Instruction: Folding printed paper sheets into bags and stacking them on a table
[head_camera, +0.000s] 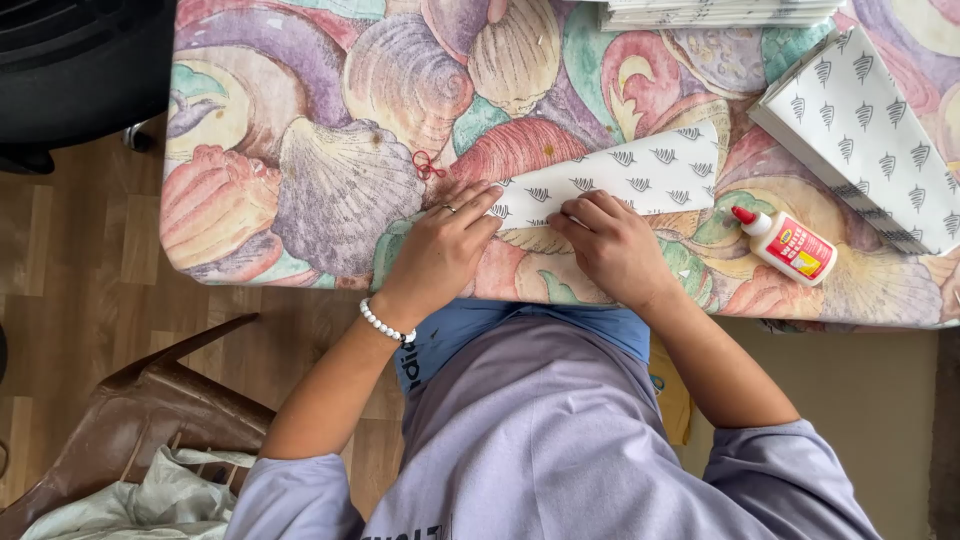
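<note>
A white strip of paper printed with small dark leaf shapes (640, 170) lies on the table with a seashell-patterned cloth (330, 160). My left hand (440, 250), with a ring and a white bead bracelet, presses flat on the strip's left end. My right hand (610, 245) presses on the strip's lower edge just beside it, fingers bent along the fold. Neither hand lifts the paper.
A small white glue bottle with a red cap (785, 243) lies right of my right hand. A stack of the same patterned paper (870, 130) sits at the right, another pile (720, 12) at the far edge. A brown chair (140, 410) stands lower left.
</note>
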